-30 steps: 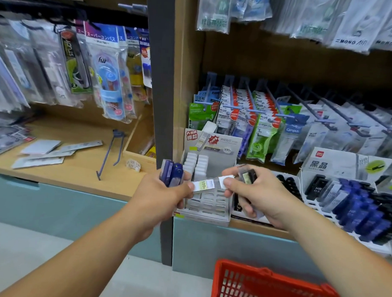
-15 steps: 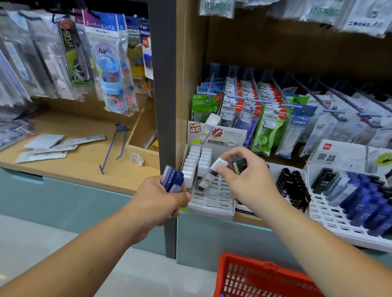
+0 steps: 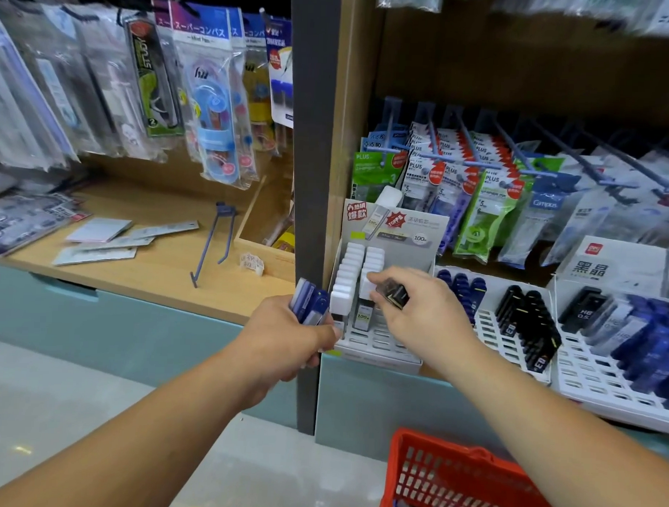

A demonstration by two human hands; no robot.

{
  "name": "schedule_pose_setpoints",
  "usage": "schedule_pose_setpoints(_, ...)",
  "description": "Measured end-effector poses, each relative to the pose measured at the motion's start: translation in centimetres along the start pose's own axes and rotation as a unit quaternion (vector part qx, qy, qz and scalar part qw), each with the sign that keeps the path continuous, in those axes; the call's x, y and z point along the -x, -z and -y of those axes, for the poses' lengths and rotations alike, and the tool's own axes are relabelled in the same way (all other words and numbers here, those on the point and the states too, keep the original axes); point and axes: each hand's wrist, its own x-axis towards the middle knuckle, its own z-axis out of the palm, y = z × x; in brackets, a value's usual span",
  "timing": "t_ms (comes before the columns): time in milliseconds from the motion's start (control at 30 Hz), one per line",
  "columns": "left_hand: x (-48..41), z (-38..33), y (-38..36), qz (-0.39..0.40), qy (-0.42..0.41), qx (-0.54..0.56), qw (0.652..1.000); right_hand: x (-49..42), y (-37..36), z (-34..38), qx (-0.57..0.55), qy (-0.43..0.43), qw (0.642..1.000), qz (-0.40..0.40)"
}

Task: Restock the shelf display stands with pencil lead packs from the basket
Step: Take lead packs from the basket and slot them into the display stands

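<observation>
now upright in the grey stand (image 3: 379, 342), the white-capped pack (image 3: 363, 313) was tilted before; right hand (image 3: 425, 317) pinches its half-hidden cap and holds a dark pack (image 3: 394, 294). left hand (image 3: 284, 338) grips blue packs (image 3: 310, 301); red basket (image 3: 450, 481) is cut off below.

Both bare forearms reach forward from the bottom corners and converge toward the middle, the hands near each other but apart. The left hand (image 3: 284, 338) is a fist with its back to the camera, curled round a bundle of blue lead packs (image 3: 311, 303) that stick up above the knuckles. The right hand (image 3: 423, 317) sits slightly higher, palm down and wrist slightly bent, its curled fingertips pinching a dark lead pack (image 3: 394, 295).
</observation>
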Motion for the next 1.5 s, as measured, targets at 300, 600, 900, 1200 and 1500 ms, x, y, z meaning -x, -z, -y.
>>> schedule_pose_setpoints(300, -0.1, -0.4, -0.3, -0.023, -0.050, 0.024, 0.998, -0.2, 1.1, 1.2, -0.125, -0.096, 0.986, 0.046)
schedule_pose_setpoints(600, 1.6, -2.4, -1.5, 0.052, -0.161, 0.052, 0.984, 1.8, 3.7, 3.8, -0.251, -0.084, 0.922, 0.283)
schedule_pose_setpoints(900, 0.0, -1.2, 0.4, -0.026, 0.020, 0.161, 0.986, 2.2, 5.8, 2.5, -0.296, -0.113, 0.927, 0.200)
schedule_pose_setpoints(1200, 0.7, -1.3, -0.5, 0.023, 0.074, 0.115, 0.990, 1.3, 5.4, 1.2, -0.286, -0.139, 0.945, 0.079)
schedule_pose_setpoints(1500, 0.4, 0.0, -0.6, 0.015, 0.059, 0.069, 0.996, 0.9, 2.4, -0.4, -0.080, -0.076, 0.993, 0.027)
